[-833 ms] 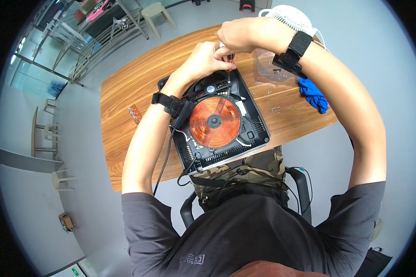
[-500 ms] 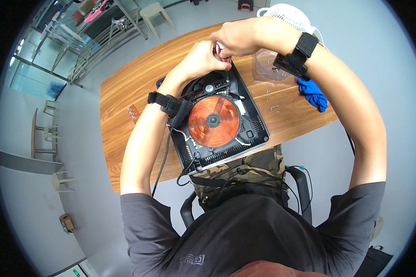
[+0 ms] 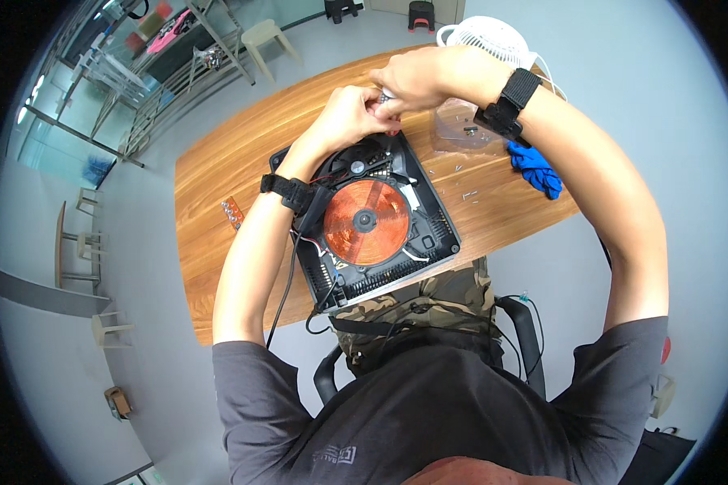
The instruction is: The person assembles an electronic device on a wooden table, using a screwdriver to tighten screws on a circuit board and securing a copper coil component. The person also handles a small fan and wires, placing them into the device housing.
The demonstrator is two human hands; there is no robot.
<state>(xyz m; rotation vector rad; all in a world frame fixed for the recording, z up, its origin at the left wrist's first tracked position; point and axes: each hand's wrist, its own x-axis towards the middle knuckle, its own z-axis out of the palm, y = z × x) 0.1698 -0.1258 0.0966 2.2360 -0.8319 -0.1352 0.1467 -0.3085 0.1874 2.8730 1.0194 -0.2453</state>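
An opened black square cooker base (image 3: 372,222) with a round copper coil (image 3: 366,222) in its middle is seen lying flat on the long brown wooden counter (image 3: 218,174), close to the near edge; both hands are held together over the far edge of the base, by the small black fan (image 3: 354,167) set inside it; the left hand (image 3: 349,115) is curled shut, and the right hand (image 3: 416,78) is pressed against it with its fingers bent around something small and silver; what is gripped cannot be made out. A black strap is worn on each wrist; a thin black cable is seen hanging from the left one. A clear plastic tub (image 3: 459,129) is set on the counter just right of the base; a crumpled blue cloth (image 3: 535,167) is laid beside the tub; small screws (image 3: 466,194) are scattered near them. A white round fan (image 3: 487,38) is seen behind the right hand.
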